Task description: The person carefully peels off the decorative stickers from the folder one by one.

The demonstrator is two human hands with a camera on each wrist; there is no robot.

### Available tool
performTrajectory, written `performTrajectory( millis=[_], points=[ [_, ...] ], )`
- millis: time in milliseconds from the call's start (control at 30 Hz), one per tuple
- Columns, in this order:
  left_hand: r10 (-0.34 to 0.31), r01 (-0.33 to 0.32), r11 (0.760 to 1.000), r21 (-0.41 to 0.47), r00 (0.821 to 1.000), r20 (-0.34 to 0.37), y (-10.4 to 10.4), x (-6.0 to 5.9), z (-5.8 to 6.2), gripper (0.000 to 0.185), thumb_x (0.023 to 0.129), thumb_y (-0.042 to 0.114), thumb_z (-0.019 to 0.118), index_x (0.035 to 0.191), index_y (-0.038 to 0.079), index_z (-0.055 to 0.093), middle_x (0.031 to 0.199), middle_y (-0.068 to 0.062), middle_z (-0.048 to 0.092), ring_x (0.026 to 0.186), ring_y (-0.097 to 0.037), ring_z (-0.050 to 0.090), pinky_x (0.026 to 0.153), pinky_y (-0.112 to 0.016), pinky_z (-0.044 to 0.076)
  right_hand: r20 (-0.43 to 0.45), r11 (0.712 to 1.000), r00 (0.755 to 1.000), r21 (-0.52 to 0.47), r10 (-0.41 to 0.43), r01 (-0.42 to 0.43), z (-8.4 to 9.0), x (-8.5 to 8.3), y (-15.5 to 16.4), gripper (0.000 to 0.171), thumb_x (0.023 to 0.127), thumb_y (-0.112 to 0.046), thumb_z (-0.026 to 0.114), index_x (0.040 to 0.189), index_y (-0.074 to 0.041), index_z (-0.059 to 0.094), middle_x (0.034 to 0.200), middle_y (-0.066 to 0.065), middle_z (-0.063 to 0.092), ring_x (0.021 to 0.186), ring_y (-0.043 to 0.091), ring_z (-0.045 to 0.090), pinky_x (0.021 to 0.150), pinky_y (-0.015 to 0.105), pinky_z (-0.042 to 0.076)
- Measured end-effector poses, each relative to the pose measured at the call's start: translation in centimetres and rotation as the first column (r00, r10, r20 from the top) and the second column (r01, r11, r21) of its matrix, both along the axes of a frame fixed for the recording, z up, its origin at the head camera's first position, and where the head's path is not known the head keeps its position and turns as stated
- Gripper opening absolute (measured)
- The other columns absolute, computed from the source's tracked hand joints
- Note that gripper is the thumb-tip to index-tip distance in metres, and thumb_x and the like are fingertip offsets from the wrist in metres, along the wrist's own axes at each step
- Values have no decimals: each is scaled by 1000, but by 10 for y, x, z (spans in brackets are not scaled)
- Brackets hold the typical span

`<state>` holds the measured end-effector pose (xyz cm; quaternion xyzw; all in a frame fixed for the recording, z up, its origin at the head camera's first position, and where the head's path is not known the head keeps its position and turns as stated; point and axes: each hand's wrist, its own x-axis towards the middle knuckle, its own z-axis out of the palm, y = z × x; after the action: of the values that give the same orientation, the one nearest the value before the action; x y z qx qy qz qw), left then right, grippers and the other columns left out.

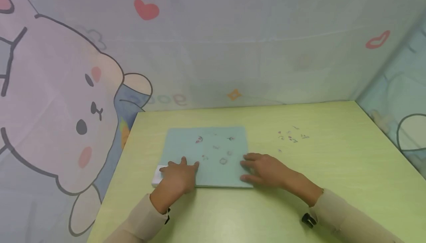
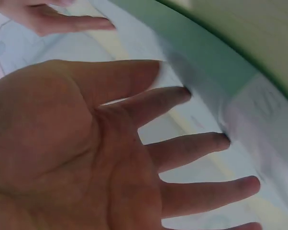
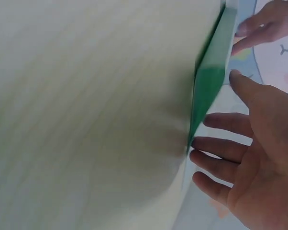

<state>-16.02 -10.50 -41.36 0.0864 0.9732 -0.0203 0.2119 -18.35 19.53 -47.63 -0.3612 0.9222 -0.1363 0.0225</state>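
Note:
A flat mint-green square sheet or board (image 1: pixel 213 172) lies on the table, with small reddish and dark designs scattered over it. My left hand (image 1: pixel 179 178) rests on its lower left corner with fingers spread. Beside those fingers, a small white piece (image 1: pixel 157 178) shows at the corner; what it is I cannot tell. At the opposite edge, my right hand (image 1: pixel 266 171) touches the green sheet's right side with fingers extended. In the left wrist view, the left fingers (image 2: pixel 206 196) are straight and apart. The right wrist view has the right fingers (image 3: pixel 220 148) at the green edge.
Several tiny dark and reddish bits or marks (image 1: pixel 293 137) lie on the yellow-green table (image 1: pixel 332 154) to the right of the sheet. A printed curtain (image 1: pixel 233 50) with a large cartoon animal hangs behind and at both sides.

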Motion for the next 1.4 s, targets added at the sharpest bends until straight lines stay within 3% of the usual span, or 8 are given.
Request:
performTrajectory(
  millis=[133, 233, 467, 700, 933, 1167, 1400],
  points=[
    [72, -72, 996, 45, 997, 1, -3, -8, -6, 66, 109, 57, 48, 164, 19, 44, 169, -23, 33, 144, -65, 34, 100, -82, 40, -35, 999, 999, 27, 30, -29, 4, 10, -4, 51, 102, -44, 70, 130, -2, 74, 138, 17, 69, 132, 35, 63, 108, 51, 51],
    [77, -75, 993, 90, 997, -20, -4, -16, -12, 79, 105, 67, 47, 165, 16, 41, 170, -25, 29, 148, -65, 26, 103, -83, 35, -53, 998, 997, 39, 47, -45, 7, 17, -7, 45, 100, -42, 73, 125, -5, 77, 132, 14, 73, 127, 31, 67, 104, 50, 54],
    [59, -46, 988, 150, 995, -80, -2, -39, -25, 87, 103, 71, 50, 165, 10, 40, 168, -28, 30, 150, -65, 22, 107, -84, 29, -47, 995, 994, 9, 96, -96, 8, 26, -14, 30, 100, -39, 74, 111, -11, 78, 117, 7, 77, 111, 25, 73, 94, 44, 59],
    [46, -31, 987, 161, 995, -91, 2, -55, -32, 105, 94, 81, 53, 169, 11, 29, 171, -28, 21, 152, -66, 13, 110, -86, 20, -5, 991, 992, -26, 128, -128, 6, 32, -16, 33, 100, -37, 74, 121, -11, 77, 125, 7, 75, 118, 26, 71, 99, 44, 57],
    [-22, 41, 985, 166, 993, -113, 1, -73, -43, 118, 86, 88, 57, 170, 11, 25, 174, -25, 16, 157, -59, 4, 115, -83, 9, 50, 982, 984, -86, 174, -169, 5, 39, -21, 43, 102, -41, 72, 130, -9, 75, 130, 6, 74, 122, 22, 69, 104, 41, 54],
    [-64, 79, 980, 183, 994, -87, 6, -80, -35, 115, 86, 86, 59, 170, 13, 26, 175, -23, 15, 158, -56, 2, 117, -81, 5, 93, 965, 970, -154, 226, -211, -2, 46, -29, 47, 103, -43, 71, 135, -9, 73, 137, 3, 71, 129, 20, 65, 109, 40, 51],
    [-169, 188, 966, 176, 979, -117, 5, -91, -48, 113, 84, 82, 68, 171, 24, 24, 177, -18, 4, 159, -53, -9, 118, -79, -3, 152, 953, 953, -197, 263, -232, -5, 46, -34, 49, 105, -46, 66, 139, -12, 71, 142, -2, 68, 134, 15, 61, 111, 38, 49]
  ],
)
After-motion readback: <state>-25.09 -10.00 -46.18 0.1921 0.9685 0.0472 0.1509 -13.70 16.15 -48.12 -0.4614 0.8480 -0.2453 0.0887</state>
